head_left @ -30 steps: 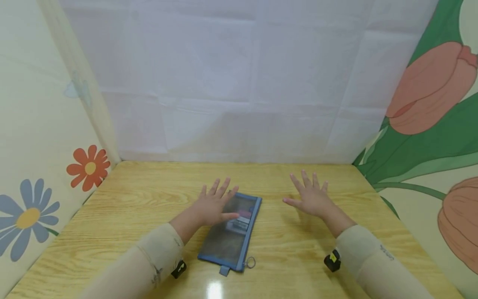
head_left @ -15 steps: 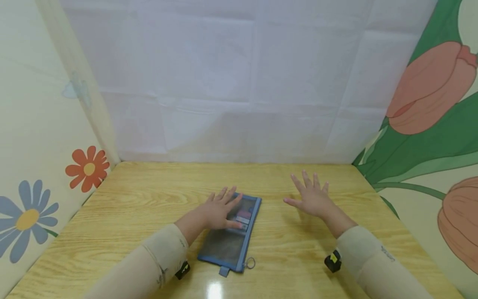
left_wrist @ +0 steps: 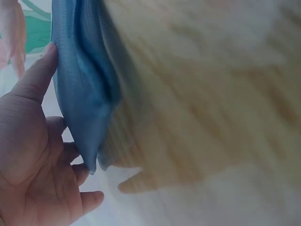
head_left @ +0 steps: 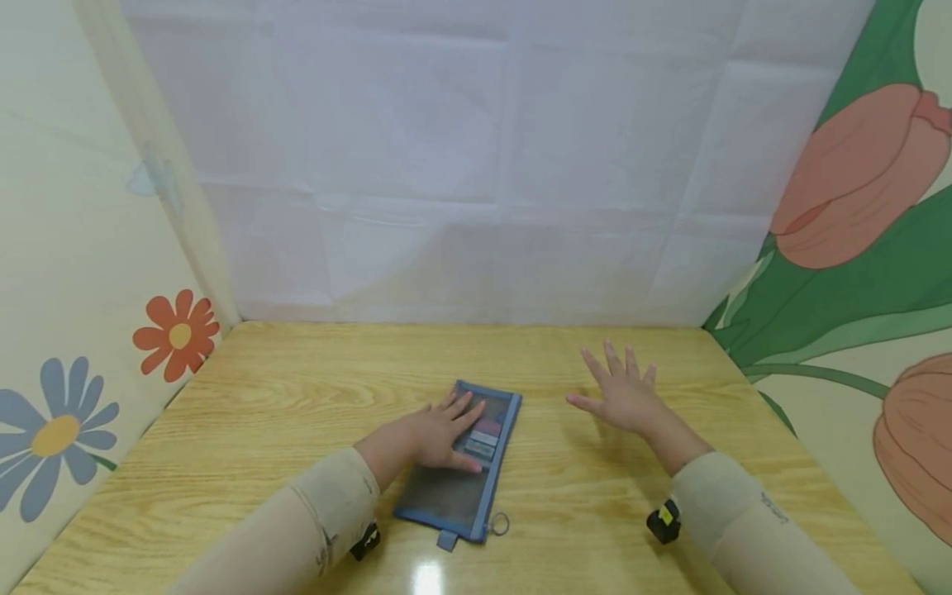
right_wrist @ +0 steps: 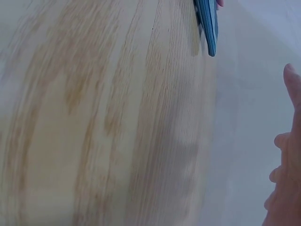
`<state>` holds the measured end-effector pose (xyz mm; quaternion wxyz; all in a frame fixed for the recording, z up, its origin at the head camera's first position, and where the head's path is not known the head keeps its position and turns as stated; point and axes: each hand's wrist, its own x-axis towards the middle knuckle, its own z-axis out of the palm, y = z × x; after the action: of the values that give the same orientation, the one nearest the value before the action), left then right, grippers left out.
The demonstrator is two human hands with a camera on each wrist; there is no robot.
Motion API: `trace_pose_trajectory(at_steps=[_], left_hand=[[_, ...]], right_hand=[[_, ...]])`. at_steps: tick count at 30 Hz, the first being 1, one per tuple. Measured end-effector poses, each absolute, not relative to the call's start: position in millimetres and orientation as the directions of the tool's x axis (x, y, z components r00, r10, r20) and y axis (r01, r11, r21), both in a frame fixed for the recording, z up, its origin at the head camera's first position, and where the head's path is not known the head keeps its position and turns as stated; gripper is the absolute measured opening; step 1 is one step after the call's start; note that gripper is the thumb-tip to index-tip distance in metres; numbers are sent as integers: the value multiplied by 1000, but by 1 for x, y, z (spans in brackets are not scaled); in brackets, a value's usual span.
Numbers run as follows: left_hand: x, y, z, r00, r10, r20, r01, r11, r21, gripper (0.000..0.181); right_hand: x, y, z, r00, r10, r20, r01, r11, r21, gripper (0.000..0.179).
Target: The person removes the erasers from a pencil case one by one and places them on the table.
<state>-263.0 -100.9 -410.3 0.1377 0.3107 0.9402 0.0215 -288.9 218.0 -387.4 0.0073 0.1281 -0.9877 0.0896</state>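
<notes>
A blue-edged mesh zip pouch (head_left: 449, 494) lies flat on the wooden table, tilted slightly. Through its mesh shows a small pink and white block (head_left: 487, 427). My left hand (head_left: 427, 438) lies over the pouch's left side with fingers spread, hiding part of it. In the left wrist view the thumb and fingertips come right at the blue pouch (left_wrist: 87, 89). To the right of the pouch, my right hand (head_left: 623, 398) hovers above the table, fingers spread and holding nothing. The right wrist view has this hand (right_wrist: 289, 155) apart from the pouch's corner (right_wrist: 208, 28).
A metal ring (head_left: 499, 523) hangs from the pouch's zip end, beside a short fabric tab (head_left: 447, 540). White sheeting (head_left: 476, 165) closes off the table's far edge. Flower-printed panels (head_left: 82, 248) stand at both sides. Each wrist carries a small black camera (head_left: 664, 521).
My left hand has moved down and to the right, coming lower over the pouch. The right hand has barely moved, and the pouch lies where it was.
</notes>
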Motion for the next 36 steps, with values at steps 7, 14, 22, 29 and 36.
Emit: trace_pose_trajectory(at_steps=[7,14,22,29,36], left_hand=[[-264,-100,-413,-794,539,-279,530,840,115,104],[-262,-99,-410,-822,492,-287,483,869,107,105],[-259,-99,-407,-850,440,-291,425,898,116,106],[-257,-100,-405,-869,411,-277,397,911,107,106],[-258,-104,-403,-872,391,-293,384,919,85,106]], right_hand=[[-288,217,-386,-967,-254,30,-255,950,-178,97],[-288,216,-387,-963,-267,34,-269,945,-186,95],[-288,214,-389,-963,-268,35,-269,942,-202,89],[-288,210,-392,-960,-276,38,-278,940,-199,89],[-289,208,-392,-958,-282,44,-285,936,-207,92]])
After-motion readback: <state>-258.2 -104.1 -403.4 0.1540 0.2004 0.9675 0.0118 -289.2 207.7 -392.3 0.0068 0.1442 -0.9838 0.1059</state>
